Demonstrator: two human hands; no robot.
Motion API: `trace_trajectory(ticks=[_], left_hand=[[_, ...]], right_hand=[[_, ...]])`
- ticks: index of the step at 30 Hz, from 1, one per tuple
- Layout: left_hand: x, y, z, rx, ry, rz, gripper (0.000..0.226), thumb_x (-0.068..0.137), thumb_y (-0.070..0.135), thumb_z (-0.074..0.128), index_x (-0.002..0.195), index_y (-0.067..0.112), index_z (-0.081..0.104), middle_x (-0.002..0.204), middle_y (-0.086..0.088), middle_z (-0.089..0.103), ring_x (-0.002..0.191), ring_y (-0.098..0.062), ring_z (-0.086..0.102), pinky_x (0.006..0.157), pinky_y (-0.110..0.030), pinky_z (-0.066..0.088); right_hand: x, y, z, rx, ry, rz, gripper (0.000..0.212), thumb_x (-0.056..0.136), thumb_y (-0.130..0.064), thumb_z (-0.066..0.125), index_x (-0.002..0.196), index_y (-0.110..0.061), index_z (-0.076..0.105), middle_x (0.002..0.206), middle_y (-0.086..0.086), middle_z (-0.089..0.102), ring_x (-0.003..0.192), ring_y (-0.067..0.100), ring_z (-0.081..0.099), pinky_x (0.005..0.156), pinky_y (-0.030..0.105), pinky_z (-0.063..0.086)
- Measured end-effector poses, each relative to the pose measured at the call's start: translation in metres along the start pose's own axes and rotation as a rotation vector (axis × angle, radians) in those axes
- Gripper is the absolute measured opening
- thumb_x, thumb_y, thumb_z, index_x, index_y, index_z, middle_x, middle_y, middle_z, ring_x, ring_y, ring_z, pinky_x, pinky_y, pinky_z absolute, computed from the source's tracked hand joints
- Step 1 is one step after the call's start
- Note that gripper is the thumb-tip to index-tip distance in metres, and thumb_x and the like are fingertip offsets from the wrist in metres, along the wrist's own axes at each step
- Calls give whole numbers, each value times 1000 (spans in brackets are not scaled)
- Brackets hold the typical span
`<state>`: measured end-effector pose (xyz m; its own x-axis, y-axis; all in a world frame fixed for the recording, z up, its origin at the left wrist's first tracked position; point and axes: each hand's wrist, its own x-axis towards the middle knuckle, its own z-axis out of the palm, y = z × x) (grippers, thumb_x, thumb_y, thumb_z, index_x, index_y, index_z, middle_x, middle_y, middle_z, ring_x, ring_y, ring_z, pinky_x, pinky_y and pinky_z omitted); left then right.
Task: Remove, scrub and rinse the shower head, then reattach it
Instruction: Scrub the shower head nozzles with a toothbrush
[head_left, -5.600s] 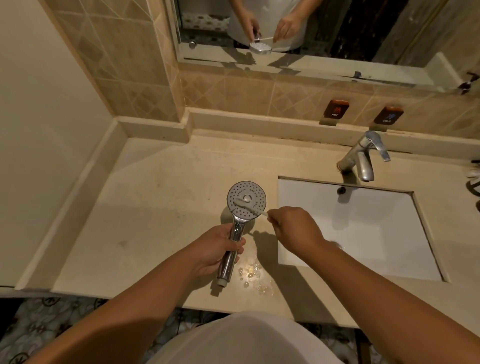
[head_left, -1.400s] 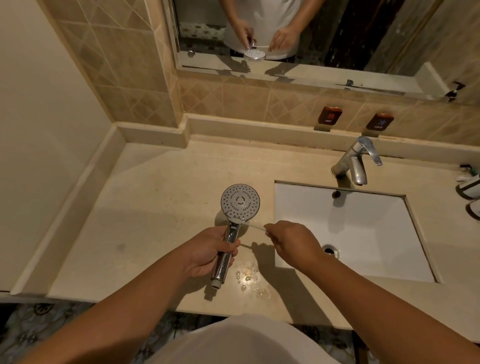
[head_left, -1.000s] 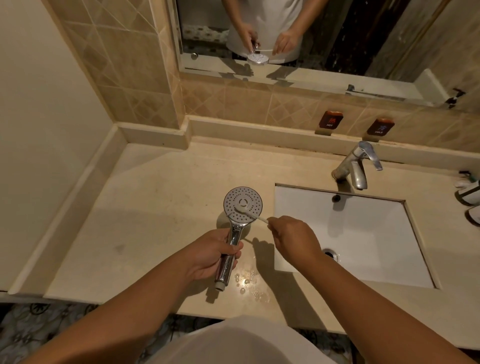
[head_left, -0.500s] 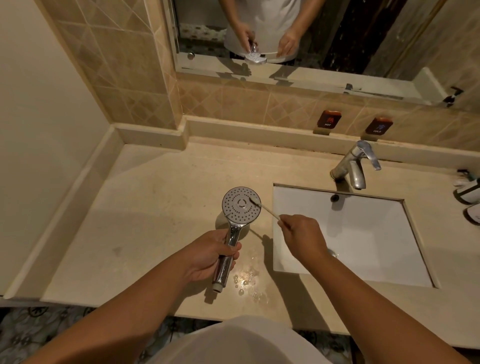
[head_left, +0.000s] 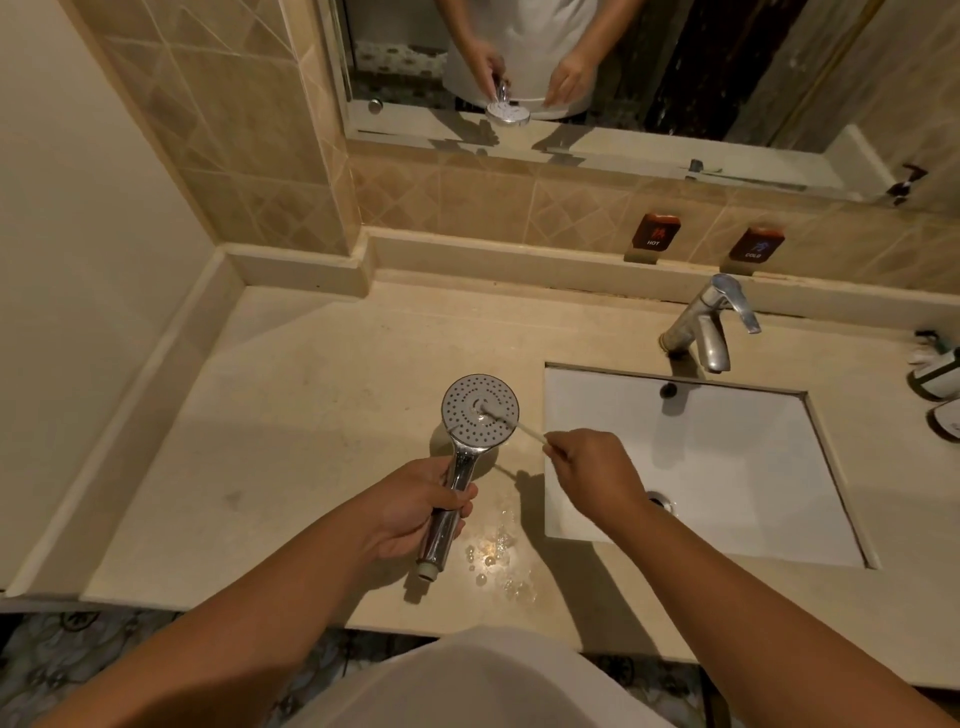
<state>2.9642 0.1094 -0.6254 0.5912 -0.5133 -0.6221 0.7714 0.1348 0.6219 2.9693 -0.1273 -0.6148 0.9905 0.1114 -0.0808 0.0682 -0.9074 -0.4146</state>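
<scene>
Scrubbing looks to be the step in hand: the shower head (head_left: 480, 410) is already off its hose and held face-up above the countertop (head_left: 311, 405), just left of the sink (head_left: 727, 467). The left hand (head_left: 410, 512) is wrapped round the chrome handle, while the right hand (head_left: 597, 467) pinches a thin white brush (head_left: 511, 421) whose tip rests on the middle of the nozzle face. Rinsing and reattaching appear still to come — the faucet (head_left: 709, 325) shows no water running. Water droplets (head_left: 493, 556) bead on the beige stone near the front edge. Behind, tan tiled wall carries HOT and COLD signs (head_left: 655, 229) beneath a mirror (head_left: 571, 67) — two bottles (head_left: 935, 371) stand at the far right.
</scene>
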Motion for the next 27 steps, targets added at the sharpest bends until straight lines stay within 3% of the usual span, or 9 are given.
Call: trace_trajectory(ticks=[4,6,8,12,14,16,18,24,27], left_hand=[[-2,-3,0,-12,8,-2,31,89,-15,47,112,4,56,82,-10,59,69,-17,56,66,-34,49],[-4,-5,-1,-15,16,1,31,89,-15,48,112,4,56,81,-9,60,68,-17,57,65,-33,50],[-4,-5,-4,-27,27,6,30,89,-14,48,112,4,56,78,-8,62,67,-16,59,63,-32,52],[-6,-2,-10,-28,39,9,28,90,-13,49,112,4,56,73,-7,62,64,-15,58,60,-30,52],[-7,-2,-14,-24,43,0,27,91,-13,49,109,5,56,70,-7,62,60,-16,58,59,-31,52],[-8,-2,-16,-22,46,-12,26,91,-14,47,105,6,56,70,-8,61,58,-17,58,57,-32,52],[-7,-3,-17,-26,50,-25,25,90,-14,46,102,6,56,72,-9,60,58,-17,57,57,-33,50],[-3,-8,-27,-9,50,-74,26,89,-13,47,102,7,57,80,-12,56,65,-20,54,63,-35,46],[-2,-8,-34,5,41,-106,26,90,-13,46,104,7,56,83,-13,54,66,-20,53,63,-35,45]], right_hand=[[6,6,1,136,110,178,26,96,-19,55,76,-9,68,62,5,61,58,20,53,55,27,40],[0,1,10,201,171,199,24,98,-18,50,89,-9,70,70,6,62,63,20,55,56,29,42],[-5,0,20,281,169,266,25,100,-16,46,100,-9,71,76,3,61,70,18,58,54,21,38],[-12,1,46,411,115,510,24,97,-15,52,109,-14,73,82,-6,62,63,-3,48,55,9,30],[-15,-1,59,501,116,643,22,95,-16,56,108,-16,74,85,-4,67,66,1,52,60,13,40],[-15,-5,71,603,108,776,21,92,-17,60,107,-17,74,85,-5,66,76,13,61,74,29,55],[-13,-10,81,652,102,856,19,90,-19,62,103,-18,75,84,-5,68,82,20,66,82,40,58],[4,-24,102,567,102,905,17,88,-15,59,86,-8,74,83,6,72,73,25,66,78,43,59],[10,-28,110,516,88,900,18,90,-17,59,84,-9,74,84,8,72,62,16,58,70,36,55]])
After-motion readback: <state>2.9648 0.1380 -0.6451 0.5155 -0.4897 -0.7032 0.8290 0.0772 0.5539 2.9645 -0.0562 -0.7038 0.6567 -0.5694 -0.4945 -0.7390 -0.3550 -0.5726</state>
